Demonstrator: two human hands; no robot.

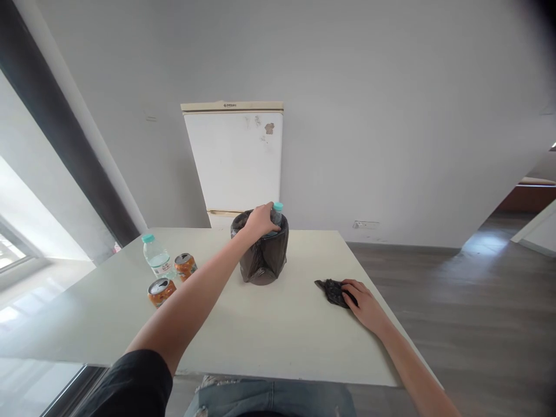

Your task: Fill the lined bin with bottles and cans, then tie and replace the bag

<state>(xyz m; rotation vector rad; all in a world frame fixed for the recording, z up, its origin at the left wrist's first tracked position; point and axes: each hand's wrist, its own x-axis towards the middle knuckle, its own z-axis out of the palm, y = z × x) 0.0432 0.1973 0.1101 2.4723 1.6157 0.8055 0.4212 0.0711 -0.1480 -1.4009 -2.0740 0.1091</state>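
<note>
My left hand (259,220) reaches across the white table (260,324) and is closed round a plastic bottle with a teal cap (277,212), held upright in the mouth of a small bin lined with a dark bag (263,258). My right hand (364,301) lies on the table near its right edge, fingers resting flat on a crumpled black bag (332,289).
At the left of the table stand another water bottle with a teal cap (156,258) and two orange drink cans (161,291) (186,266). A white fridge (234,159) stands against the wall behind the table. A window runs along the left; wooden floor lies to the right.
</note>
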